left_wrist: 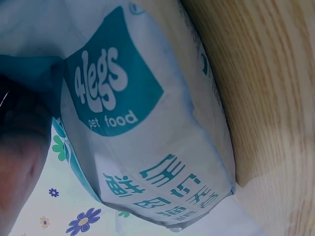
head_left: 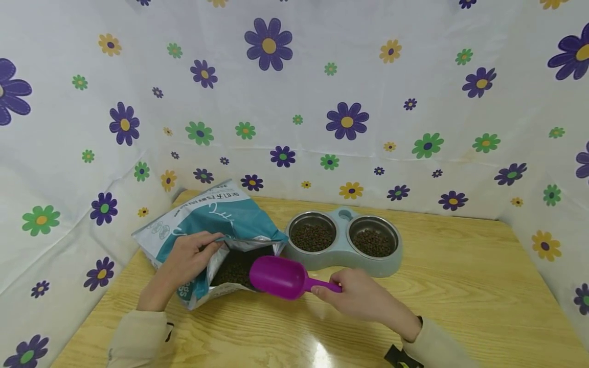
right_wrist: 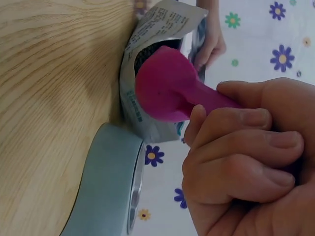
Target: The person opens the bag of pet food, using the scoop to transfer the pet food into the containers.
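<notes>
My left hand [head_left: 190, 258] grips the upper edge of a teal and white pet food bag [head_left: 250, 217], which lies on its side with its mouth facing right. Brown kibble [head_left: 236, 268] shows inside the opening. In the left wrist view the bag's printed side [left_wrist: 128, 98] fills the middle. By its handle, my right hand [head_left: 361, 296] holds a magenta scoop [head_left: 278, 276], whose bowl is at the bag's mouth and looks bare inside. From the right wrist view, the underside of the scoop [right_wrist: 165, 88] overlaps the bag's opening, and my right fingers [right_wrist: 246, 147] are curled round the handle.
Behind the scoop stands a pale blue double feeder [head_left: 342, 240] with two metal bowls, each holding kibble [head_left: 313, 237]. The light wood table [head_left: 460, 286] meets a flower-printed cloth [head_left: 303, 92] at the back and sides.
</notes>
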Available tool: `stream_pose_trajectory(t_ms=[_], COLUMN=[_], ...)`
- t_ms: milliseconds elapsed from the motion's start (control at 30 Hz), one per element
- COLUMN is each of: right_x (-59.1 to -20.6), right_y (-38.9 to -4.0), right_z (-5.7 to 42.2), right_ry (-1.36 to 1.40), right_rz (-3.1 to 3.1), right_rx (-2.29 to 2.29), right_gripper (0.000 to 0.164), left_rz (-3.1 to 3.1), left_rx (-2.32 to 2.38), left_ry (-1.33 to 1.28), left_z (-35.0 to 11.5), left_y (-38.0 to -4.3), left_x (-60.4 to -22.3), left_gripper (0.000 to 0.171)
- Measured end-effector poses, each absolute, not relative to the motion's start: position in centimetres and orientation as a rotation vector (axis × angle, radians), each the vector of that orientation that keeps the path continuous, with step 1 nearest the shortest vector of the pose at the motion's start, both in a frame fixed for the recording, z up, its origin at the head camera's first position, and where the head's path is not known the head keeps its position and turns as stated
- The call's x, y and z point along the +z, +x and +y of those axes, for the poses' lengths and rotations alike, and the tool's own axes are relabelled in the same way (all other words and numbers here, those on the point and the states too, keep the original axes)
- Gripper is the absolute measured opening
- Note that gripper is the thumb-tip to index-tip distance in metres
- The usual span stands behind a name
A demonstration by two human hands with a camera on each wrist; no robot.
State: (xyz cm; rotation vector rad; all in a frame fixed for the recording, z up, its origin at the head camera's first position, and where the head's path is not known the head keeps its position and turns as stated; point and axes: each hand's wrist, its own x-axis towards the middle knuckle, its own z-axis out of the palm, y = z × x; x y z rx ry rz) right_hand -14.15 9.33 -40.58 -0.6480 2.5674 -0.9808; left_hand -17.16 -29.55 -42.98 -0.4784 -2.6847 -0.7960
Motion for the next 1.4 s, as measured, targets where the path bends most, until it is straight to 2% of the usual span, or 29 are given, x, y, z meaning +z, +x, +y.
stream_pose_trajectory(t_ms=[500, 800, 1067, 1400], right_x=[-37.8, -36.3, -37.3, -39.4], right_y=[-15.3, -16.5, -17.0, -17.2], right_z=[5.4, 3.4, 2.8, 3.3], right_ry=[-0.784, -0.686, -0.678, -0.617], right_rz=[2.614, 2.491, 2.397, 2.302], right_rx=[-0.733, -0.626, -0.712, -0.911], right_gripper=[0.055, 0.057, 0.063, 0.062], left_rz=[-2.698, -2.690, -2.674, -2.681], left_rx=[-0.797, -0.805, -0.785, -0.805], left_ry=[-0.462, -0.464, -0.473, -0.477], left_z=[-29.6, -29.7, -29.7, -29.6], left_y=[-17.2, -17.3, -17.1, -17.2], left_x=[-43.0, -43.2, -43.3, -43.2], left_gripper=[0.026, 0.026, 0.025, 0.025])
